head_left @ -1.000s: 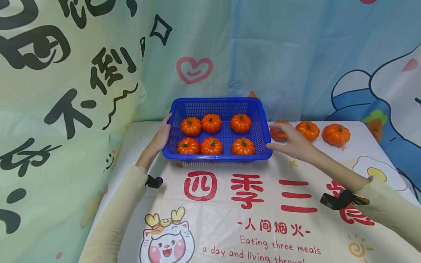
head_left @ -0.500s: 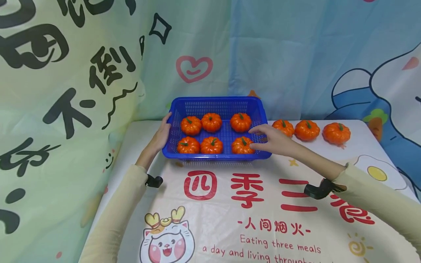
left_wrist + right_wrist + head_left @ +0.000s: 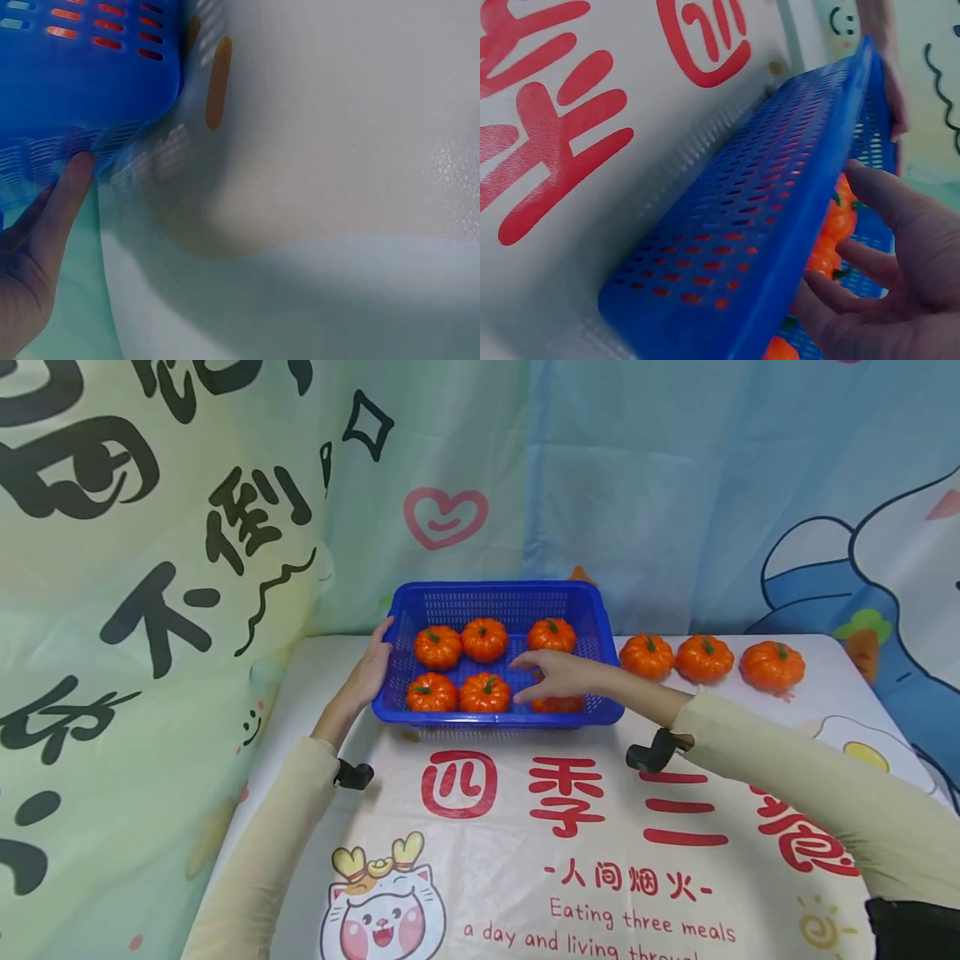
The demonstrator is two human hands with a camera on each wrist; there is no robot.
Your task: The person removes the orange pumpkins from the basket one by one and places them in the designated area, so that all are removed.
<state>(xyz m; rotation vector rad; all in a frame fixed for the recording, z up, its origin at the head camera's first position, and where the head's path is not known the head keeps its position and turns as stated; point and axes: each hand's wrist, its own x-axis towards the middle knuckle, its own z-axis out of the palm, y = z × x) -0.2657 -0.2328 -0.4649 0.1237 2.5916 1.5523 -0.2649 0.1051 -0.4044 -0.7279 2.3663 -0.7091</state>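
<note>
In the head view, the blue basket [image 3: 498,720] sits between my hands at the far side of the table [image 3: 307,693], with six orange pumpkins inside in a near row and a far row of three each. My left hand [image 3: 371,667] rests against the basket's left end, its fingers touching the outside near the rim. My right hand [image 3: 562,675] is well apart from it, over the right part of the basket, thumb and fingers parted with nothing between them. It partly covers the near right pumpkin [image 3: 558,704]; the far right pumpkin [image 3: 552,633] lies just beyond it, and the near middle pumpkin [image 3: 485,694] is to the left of its fingertips. Three loose pumpkins [image 3: 705,660] stand in a row on the table, right of the basket and beyond my right forearm. From the left wrist, I see one straight digit laid against the basket's slotted side, the rest of that hand mostly cut off. From the right wrist, my thumb and fingers reach past the near rim with a gap between them, close to the pumpkins; whether they touch any, I cannot tell.
</note>
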